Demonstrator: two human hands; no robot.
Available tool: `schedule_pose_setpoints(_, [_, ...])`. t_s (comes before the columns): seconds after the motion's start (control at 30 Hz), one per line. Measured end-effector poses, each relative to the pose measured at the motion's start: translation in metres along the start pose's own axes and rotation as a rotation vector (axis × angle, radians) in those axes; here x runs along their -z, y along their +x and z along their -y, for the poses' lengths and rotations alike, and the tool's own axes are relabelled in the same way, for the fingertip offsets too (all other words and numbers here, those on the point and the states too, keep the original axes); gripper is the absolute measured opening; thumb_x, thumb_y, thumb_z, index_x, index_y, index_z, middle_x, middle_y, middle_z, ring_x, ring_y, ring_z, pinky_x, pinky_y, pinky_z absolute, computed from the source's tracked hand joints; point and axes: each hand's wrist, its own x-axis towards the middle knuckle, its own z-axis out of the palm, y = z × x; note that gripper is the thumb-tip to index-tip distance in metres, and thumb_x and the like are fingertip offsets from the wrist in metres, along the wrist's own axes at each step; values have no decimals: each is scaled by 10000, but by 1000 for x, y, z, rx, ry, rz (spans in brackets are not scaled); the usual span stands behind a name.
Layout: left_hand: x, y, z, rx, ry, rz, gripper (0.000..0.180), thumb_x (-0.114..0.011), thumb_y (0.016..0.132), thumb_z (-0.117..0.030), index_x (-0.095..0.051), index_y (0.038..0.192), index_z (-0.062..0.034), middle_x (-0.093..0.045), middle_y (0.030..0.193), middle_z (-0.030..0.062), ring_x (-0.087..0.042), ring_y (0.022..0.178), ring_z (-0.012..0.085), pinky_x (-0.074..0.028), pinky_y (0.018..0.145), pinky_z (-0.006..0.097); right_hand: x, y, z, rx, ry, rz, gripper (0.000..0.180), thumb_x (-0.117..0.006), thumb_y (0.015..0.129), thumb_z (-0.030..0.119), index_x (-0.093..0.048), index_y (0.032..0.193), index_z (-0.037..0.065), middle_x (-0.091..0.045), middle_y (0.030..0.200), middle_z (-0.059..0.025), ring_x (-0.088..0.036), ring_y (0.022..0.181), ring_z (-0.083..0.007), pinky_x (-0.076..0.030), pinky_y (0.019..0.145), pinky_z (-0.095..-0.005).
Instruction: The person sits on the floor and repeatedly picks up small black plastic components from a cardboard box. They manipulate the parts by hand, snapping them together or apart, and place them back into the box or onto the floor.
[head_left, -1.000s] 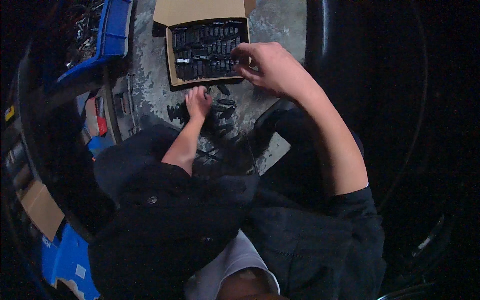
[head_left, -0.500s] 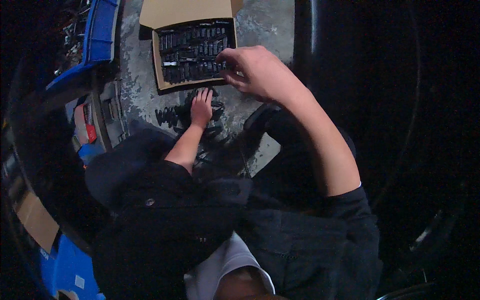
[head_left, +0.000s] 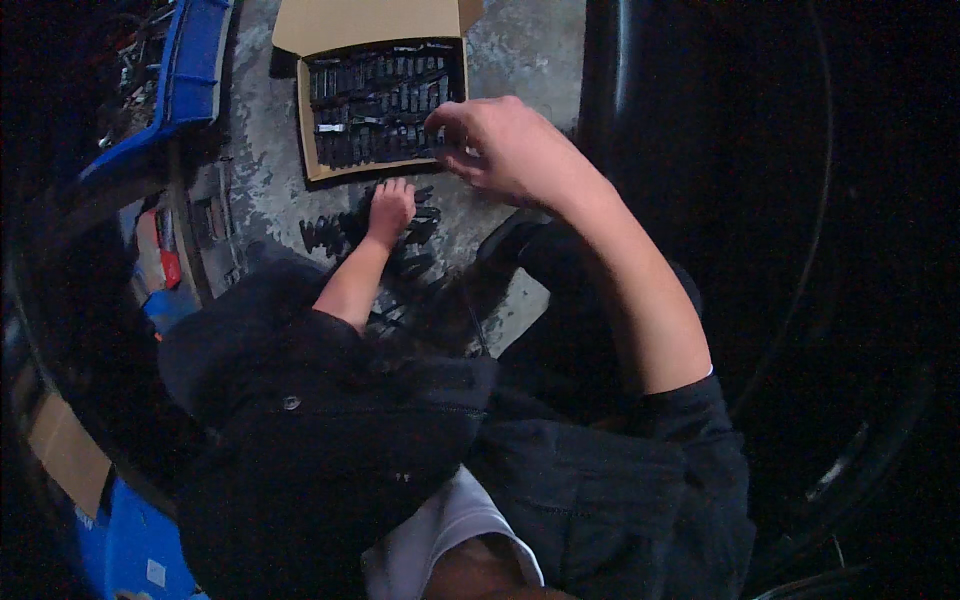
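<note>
An open cardboard box [head_left: 307, 125] holds rows of small black parts [head_left: 375, 95], with one pale, shiny piece [head_left: 331, 128] among them. My right hand [head_left: 505, 148] reaches over the box's near right corner, thumb and fingers bent toward each other. Whatever lies between its fingertips is lost against the dark parts. Below the box's near edge, my left hand [head_left: 392, 208] rests at a pile of loose black parts [head_left: 325, 235] on the floor. Its fingers are curled in, and what they close on is hidden.
A blue plastic bin [head_left: 195, 65] with metal pieces stands at the upper left. Red and blue items [head_left: 168, 268] lie on the left. At the lower left are a brown cardboard piece [head_left: 68, 450] and a blue container [head_left: 150, 540]. The right side is very dark.
My left hand has drawn slightly back and left, its outstretched fingers now curled. My right hand keeps nearly the same place and bend at the box corner. The whole view has shifted a little.
</note>
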Motion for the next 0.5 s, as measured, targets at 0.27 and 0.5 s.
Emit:
schedule_pose_setpoints(0.27, [107, 28, -4, 68, -489, 67, 316, -716, 830, -318, -639, 1031, -85, -685, 953, 123, -674, 923, 318, -538, 809, 418, -7, 5, -16, 30, -96, 34, 329, -691, 880, 169, -645, 1185, 56, -707, 1050, -184, -682, 966, -355, -551, 859, -434])
schedule_pose_setpoints(0.5, [319, 43, -21, 209, -876, -3, 331, -734, 874, -240, -677, 1144, -57, -711, 944, 75, -654, 853, 138, -521, 789, 295, 20, -2, -7, 64, -12, 109, 410, -727, 866, 186, -628, 1244, 62, -697, 1129, -173, -678, 1021, -350, -539, 906, -429])
